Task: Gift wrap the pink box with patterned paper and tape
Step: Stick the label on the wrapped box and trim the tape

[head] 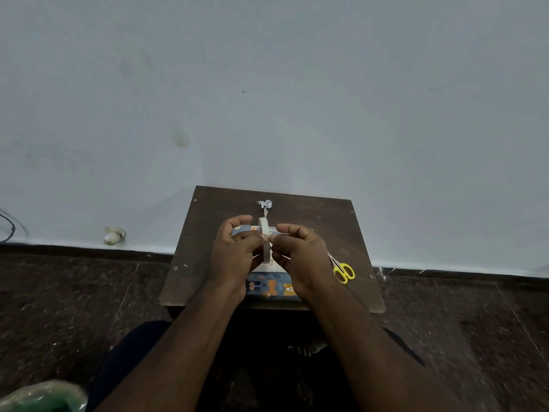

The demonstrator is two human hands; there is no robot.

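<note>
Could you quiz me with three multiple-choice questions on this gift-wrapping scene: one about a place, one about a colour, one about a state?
1. Where do the scissors lie?
A. on the table, right of the right hand
B. on the floor
C. in the left hand

2. What colour are the scissors' handles?
A. red
B. yellow
C. black

3. What are both hands doing?
A. resting flat on the table
B. cutting paper
C. holding the tape roll upright above the wrapped box

Answers:
1 A: they rest on the tabletop beside the right hand.
2 B: the loops are bright yellow.
3 C: fingers of both hands pinch the roll on either side.
</note>
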